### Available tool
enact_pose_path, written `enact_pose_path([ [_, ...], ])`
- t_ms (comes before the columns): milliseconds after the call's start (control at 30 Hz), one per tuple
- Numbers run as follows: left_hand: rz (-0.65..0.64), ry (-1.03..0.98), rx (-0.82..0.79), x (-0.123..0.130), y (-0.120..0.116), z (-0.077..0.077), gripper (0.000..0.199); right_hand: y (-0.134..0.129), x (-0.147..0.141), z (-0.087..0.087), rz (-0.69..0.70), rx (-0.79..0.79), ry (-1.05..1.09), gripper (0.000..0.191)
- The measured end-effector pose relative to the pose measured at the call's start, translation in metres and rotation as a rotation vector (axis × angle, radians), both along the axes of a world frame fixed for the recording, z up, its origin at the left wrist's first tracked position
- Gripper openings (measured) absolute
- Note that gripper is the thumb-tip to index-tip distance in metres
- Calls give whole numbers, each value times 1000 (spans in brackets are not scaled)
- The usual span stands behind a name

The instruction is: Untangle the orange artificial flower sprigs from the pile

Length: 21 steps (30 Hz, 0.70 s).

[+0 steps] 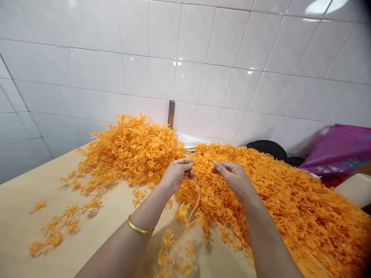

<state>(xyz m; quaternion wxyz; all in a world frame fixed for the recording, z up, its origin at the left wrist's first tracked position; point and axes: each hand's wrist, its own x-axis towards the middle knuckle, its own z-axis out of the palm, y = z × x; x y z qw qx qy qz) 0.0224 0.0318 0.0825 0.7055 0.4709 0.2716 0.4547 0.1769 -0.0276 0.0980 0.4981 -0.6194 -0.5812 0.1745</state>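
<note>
A sprig of orange artificial flowers (pixel 188 224) hangs down over the table from my left hand (pixel 179 173), its thin stem pinched between thumb and fingers. A gold bangle circles the left wrist. My right hand (pixel 230 175) is a short way to the right at about the same height, thumb and forefinger pressed together. Whatever may be in that pinch is too small to make out. Behind and below both hands spreads a large heap of orange flower sprigs (pixel 290 197). A second, smaller heap (pixel 136 150) rises beyond my left hand.
Loose sprigs (pixel 55 227) lie on the pale tabletop (pixel 87 243) at the left. White wall tiles (pixel 162 77) close off the back, with a metal strip (pixel 171 114) upright against them. A black round object (pixel 268 148) and a purple bag (pixel 339 148) are at the back right.
</note>
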Motion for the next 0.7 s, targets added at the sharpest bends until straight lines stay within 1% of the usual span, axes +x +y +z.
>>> enact_pose_path([
  [67, 19, -17, -4, 0, 0, 0, 8, -2, -9, 1, 105, -46, -43, 33],
  [133, 18, -2, 16, 1, -2, 1, 10, -2, -18, 1, 161, -74, -37, 28],
  [200, 1, 28, 68, 3, -5, 1, 10, 0, -25, -2, 185, -70, 61, 29],
  [333, -95, 153, 166, 7, -11, 2, 11, 7, -29, -11, 223, 11, 349, 28],
  [367, -106, 191, 186, 8, -13, 2, 11, 9, -29, -13, 217, 31, 403, 28],
  [400, -89, 225, 211, 9, -14, 3, 11, 10, -27, -15, 201, 48, 447, 29],
  [433, -34, 255, 251, 9, -15, 4, 12, 11, -26, -16, 179, 65, 485, 29],
  [533, 252, 326, 428, 7, -18, 12, 11, 14, -21, -17, 104, 101, 601, 28],
  [567, 325, 332, 478, 5, -21, 16, 12, 14, -19, -18, 74, 111, 636, 28],
  [600, 354, 329, 512, 4, -24, 19, 16, 15, -18, -18, 41, 124, 668, 28],
  [633, 332, 323, 524, 3, -27, 23, 20, 15, -17, -18, 11, 141, 693, 28],
  [667, 269, 317, 517, 3, -32, 26, 23, 16, -17, -17, -14, 162, 709, 28],
  [700, 173, 319, 504, 3, -37, 28, 26, 16, -16, -17, -35, 188, 717, 27],
])
